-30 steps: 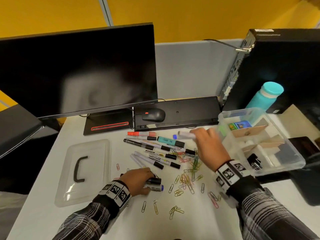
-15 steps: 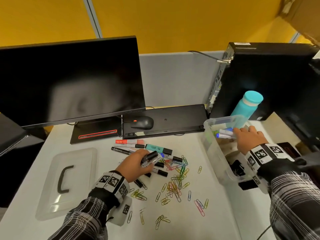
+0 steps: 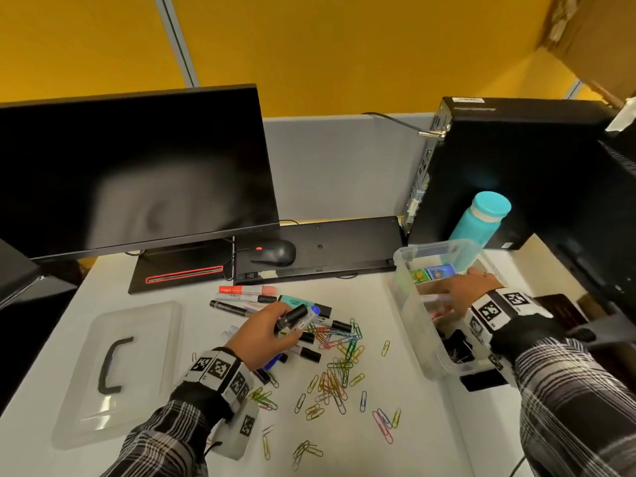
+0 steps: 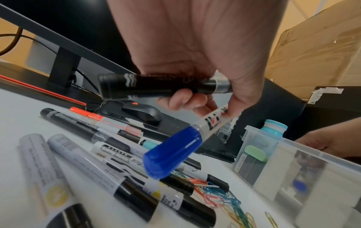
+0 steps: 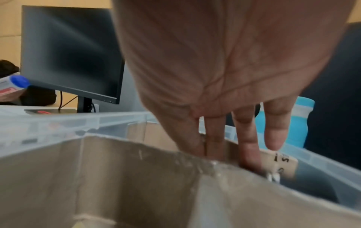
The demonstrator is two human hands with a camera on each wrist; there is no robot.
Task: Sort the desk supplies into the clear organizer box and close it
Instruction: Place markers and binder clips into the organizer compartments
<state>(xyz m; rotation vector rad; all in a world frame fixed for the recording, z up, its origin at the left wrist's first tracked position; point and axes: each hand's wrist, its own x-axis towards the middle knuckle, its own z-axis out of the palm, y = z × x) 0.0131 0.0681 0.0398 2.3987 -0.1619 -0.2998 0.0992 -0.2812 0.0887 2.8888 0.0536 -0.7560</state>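
From the head view, the left hand (image 3: 265,333) is lifted over the white counter (image 3: 406,428) with its fingers curled round two markers held together: a black marker (image 3: 292,318) and a blue-capped whiteboard marker (image 3: 309,316). Just beyond and beneath this hand lies the pile of loose markers (image 3: 247,299), and to its right the coloured paper clips (image 3: 335,380) are scattered over the counter. Well to its left the clear lid (image 3: 137,366) with a black handle lies flat. The right hand (image 3: 463,294) reaches down into the clear organizer box (image 3: 413,325), which stands open on the counter's right side; its fingers point into a compartment, and a pale marker-like shape shows through the box wall below them, though whether the hand grips it cannot be told. Beyond this hand stand a teal water bottle (image 3: 481,222) and a black computer tower (image 3: 516,166).

In the left wrist view, the left hand (image 4: 195,54) clamps the black marker (image 4: 156,86) crosswise under the fingers and pinches the barrel of the blue-capped marker (image 4: 171,152), cap pointing down. Below lie the other markers (image 4: 78,162); the organizer box (image 4: 293,169) sits to the right.

In the right wrist view, the right hand (image 5: 224,61) hangs with straight fingers (image 5: 248,146) dipping behind a cardboard divider (image 5: 136,177) inside the box; the fingertips are hidden.
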